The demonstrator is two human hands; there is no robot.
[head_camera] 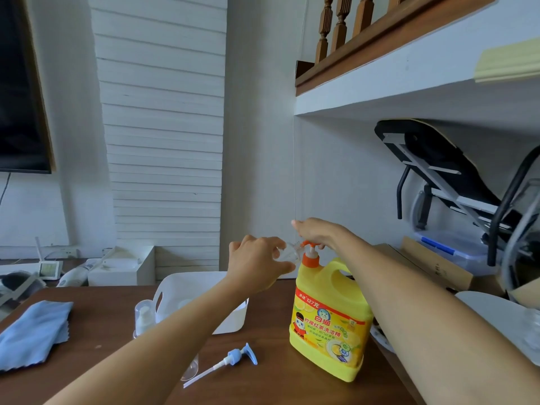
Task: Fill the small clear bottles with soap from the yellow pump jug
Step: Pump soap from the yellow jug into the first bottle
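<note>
At bench's right edge, yellow pump jug (328, 317) upright – right hand (317, 233) closed over orange pump head (309, 247), ready to press; left hand (258, 261) pinches small clear bottle (287, 254) tilted at spout – mouth positioned to catch soap

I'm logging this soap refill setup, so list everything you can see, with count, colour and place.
Pump jug: one, yellow with orange pump, right on table.
Small bottle: one, clear, held at the jug's spout.
Capped bottle: one, clear, left of the bin.
Loose pump: one, blue and white, lying front of table.
Bin: one, white, table centre.
Cloth: one, blue, table left.
Table: one, brown.
Left hand: holds the small bottle.
Right hand: on the pump head.
</note>
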